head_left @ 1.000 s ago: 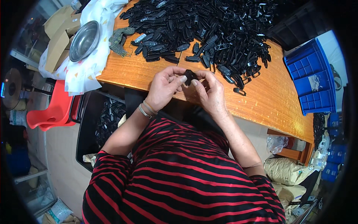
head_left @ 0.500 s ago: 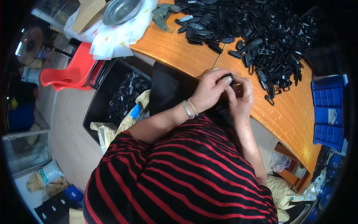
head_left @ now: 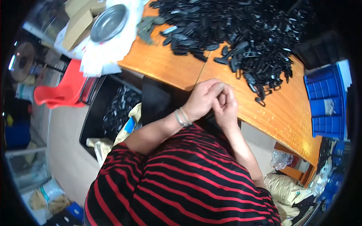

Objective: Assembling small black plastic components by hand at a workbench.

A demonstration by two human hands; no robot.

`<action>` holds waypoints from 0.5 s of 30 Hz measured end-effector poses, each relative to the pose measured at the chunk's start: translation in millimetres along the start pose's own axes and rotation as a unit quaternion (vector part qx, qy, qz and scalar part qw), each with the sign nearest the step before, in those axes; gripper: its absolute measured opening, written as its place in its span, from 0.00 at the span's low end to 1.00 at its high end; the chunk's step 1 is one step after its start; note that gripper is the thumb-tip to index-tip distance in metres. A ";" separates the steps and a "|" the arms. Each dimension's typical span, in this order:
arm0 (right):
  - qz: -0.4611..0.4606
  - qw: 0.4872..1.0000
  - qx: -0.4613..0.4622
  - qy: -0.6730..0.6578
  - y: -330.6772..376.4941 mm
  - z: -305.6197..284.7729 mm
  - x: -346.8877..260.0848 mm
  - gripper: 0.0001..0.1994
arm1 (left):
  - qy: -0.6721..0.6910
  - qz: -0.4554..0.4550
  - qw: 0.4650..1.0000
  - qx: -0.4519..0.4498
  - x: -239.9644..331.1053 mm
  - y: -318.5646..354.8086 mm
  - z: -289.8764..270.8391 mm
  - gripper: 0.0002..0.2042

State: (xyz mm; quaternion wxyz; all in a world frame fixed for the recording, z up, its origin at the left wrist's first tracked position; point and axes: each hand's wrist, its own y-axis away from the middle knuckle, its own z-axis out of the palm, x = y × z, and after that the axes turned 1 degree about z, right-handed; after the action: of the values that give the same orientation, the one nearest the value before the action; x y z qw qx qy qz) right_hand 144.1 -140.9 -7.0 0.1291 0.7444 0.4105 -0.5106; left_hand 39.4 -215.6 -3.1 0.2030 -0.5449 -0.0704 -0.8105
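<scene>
My left hand [head_left: 203, 98] and my right hand [head_left: 227, 111] meet over the near edge of the wooden table [head_left: 271, 116]. Both are closed, with thumbs and fingertips pressed together. Whatever lies between the fingers is hidden by them. Two bracelets [head_left: 182, 117] circle my left wrist. Beyond my hands, a large heap of black plastic parts [head_left: 241, 34] covers the far side of the table. Some of these look like elongated clips, others like open loops. A single black loop piece [head_left: 260, 101] lies at the heap's near tip, right of my hands.
A metal bowl [head_left: 109, 23], cardboard box [head_left: 81, 28] and greenish rag [head_left: 148, 29] lie at the far left. Below stands a black bin [head_left: 86, 130] of black parts, near a red chair [head_left: 62, 88]. Blue crates [head_left: 326, 100] stand beyond the table's right edge.
The whole view has shifted, with the table appearing lower and further left. My hands stay together; the small black piece visible between my fingertips earlier is now hidden.
</scene>
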 end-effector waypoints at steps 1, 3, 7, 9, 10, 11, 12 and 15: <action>-0.004 1.000 -0.015 -0.002 -2.7 -3.4 -0.8 0.19 | 0.013 -0.012 1.000 -0.017 0.5 -1.7 -2.1 0.13; -0.029 0.999 -0.003 -0.042 -10.4 -12.8 -2.7 0.21 | -0.012 -0.027 0.999 -0.045 4.0 -12.4 -8.6 0.14; -0.040 0.995 -0.015 0.090 -33.4 -53.7 -3.0 0.17 | -0.370 0.083 0.923 0.071 19.6 -51.4 -38.1 0.08; -0.012 0.974 0.039 0.225 -43.7 -70.3 5.3 0.15 | -0.469 0.173 0.863 0.071 15.4 -65.7 -41.6 0.09; -0.009 0.972 0.047 0.229 -47.4 -73.8 10.4 0.15 | -0.539 0.203 0.816 0.057 14.9 -71.1 -39.7 0.10; -0.028 0.949 0.076 0.306 -50.1 -76.8 15.7 0.14 | -0.603 0.233 0.762 0.044 14.1 -75.8 -37.7 0.11; -0.046 0.918 0.103 0.380 -52.0 -80.5 18.6 0.13 | -0.641 0.180 0.746 0.031 12.9 -79.2 -35.7 0.12; 0.003 0.904 0.088 0.419 -56.5 -76.7 15.4 0.11 | -0.685 0.186 0.704 0.025 6.8 -88.2 -39.8 0.11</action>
State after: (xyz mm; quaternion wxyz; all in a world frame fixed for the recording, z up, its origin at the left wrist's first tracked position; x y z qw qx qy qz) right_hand 154.5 -51.1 26.6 -0.1194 0.8992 0.3778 -0.1856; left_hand -32.6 -150.6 -3.3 0.2591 -0.9468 -0.1069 -0.1583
